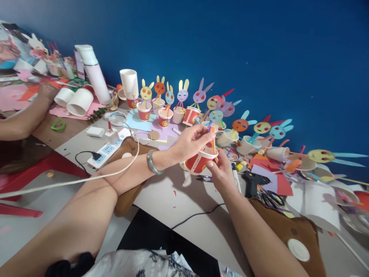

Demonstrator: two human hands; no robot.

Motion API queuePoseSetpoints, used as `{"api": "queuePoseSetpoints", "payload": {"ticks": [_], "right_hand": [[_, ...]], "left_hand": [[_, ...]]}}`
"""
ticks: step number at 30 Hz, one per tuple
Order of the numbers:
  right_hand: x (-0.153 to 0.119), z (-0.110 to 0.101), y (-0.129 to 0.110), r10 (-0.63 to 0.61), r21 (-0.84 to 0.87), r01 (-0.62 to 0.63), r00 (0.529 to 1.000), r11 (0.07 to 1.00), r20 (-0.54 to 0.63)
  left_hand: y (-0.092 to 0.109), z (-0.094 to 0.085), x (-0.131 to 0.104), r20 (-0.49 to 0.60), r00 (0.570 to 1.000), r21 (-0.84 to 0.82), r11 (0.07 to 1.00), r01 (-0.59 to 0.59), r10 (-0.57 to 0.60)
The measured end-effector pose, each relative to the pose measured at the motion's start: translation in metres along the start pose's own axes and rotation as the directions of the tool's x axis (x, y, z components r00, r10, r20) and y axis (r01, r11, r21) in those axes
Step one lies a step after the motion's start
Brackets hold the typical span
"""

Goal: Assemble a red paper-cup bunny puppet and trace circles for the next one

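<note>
A red and white paper cup [198,163] is tilted above the table, held at its side by my right hand [222,172], with the thumb near the rim. From the left, my left hand [192,141] reaches over the cup. Its fingers pinch an orange paper strip [213,141] that stands up at the cup's inner wall. Whether the strip is stuck to the cup cannot be seen. Beyond my hands, several paper cups with paper rabbit heads stand in a row, among them a purple rabbit head [199,96] and an orange rabbit head [240,125].
Right of my hands lie a black glue gun [255,182] and scissors [271,199]. A power strip [108,150] with a white cable [86,179] lies at left. Stacked cups [129,84] and a white bottle [93,75] stand behind. Another person's forearm [27,117] rests at far left.
</note>
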State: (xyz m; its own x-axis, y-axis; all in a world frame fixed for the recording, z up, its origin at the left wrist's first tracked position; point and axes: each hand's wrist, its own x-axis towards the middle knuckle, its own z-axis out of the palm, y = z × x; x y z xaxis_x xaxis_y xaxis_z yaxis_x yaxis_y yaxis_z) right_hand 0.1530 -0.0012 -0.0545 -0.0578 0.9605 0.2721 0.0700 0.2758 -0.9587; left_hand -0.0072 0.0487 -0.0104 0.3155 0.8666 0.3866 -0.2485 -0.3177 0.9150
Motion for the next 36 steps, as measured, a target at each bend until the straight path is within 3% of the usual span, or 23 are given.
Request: {"api": "queuePoseSetpoints", "payload": {"ticks": [4, 7, 14, 21, 30, 36], "right_hand": [[0.003, -0.007, 0.003, -0.035, -0.059, 0.027, 0.99, 0.998, -0.137], [0.003, -0.013, 0.004, -0.04, -0.052, 0.032, 0.985, 0.998, -0.169], [0.001, -0.015, -0.004, -0.025, 0.014, 0.026, 0.997, 1.0, -0.074], [0.001, -0.013, -0.009, -0.018, 0.02, 0.02, 0.998, 1.0, -0.058], [0.001, -0.016, -0.007, 0.028, 0.065, -0.03, 0.999, 0.997, 0.022], [0.001, -0.016, -0.006, 0.037, 0.078, -0.042, 0.997, 0.996, 0.07]], "left_hand": [[0.0, -0.001, 0.001, -0.014, 1.0, 0.0, 1.0, -0.006, 0.006], [0.0, -0.002, 0.002, -0.022, 1.0, 0.003, 1.0, -0.017, 0.017], [0.004, -0.003, 0.003, -0.051, 0.999, -0.013, 1.0, 0.007, -0.008], [0.006, -0.003, 0.002, -0.038, 0.999, 0.014, 1.0, -0.015, 0.015], [0.003, -0.002, 0.004, -0.079, 0.993, -0.041, 0.996, 0.08, -0.083], [0.004, -0.004, 0.004, -0.042, 0.987, -0.059, 0.987, 0.151, -0.153]]}}
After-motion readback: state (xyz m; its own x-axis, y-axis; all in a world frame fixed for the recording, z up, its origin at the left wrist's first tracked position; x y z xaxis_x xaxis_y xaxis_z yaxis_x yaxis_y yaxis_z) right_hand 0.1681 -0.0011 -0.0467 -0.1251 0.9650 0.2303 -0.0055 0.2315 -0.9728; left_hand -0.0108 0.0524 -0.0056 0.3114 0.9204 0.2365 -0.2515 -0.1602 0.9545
